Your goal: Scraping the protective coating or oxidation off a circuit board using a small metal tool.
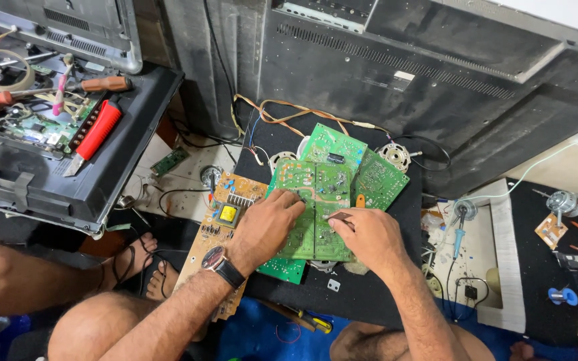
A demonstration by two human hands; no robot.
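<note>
In the middle of the black mat, a green circuit board lies flat on top of other boards, with both hands resting on it. The left hand, a dark wristwatch on its wrist, presses down on the board's left half with fingers curled and nothing clamped between them. The right hand lies on the right half, its thumb and forefinger pinched together on a small thin object too small to identify. More green boards fan out toward the mat's far edge, and a brown board with a yellow transformer overhangs its left edge. A blue soldering iron lies past the right edge. A red-handled knife rests on the opened television chassis far left.
</note>
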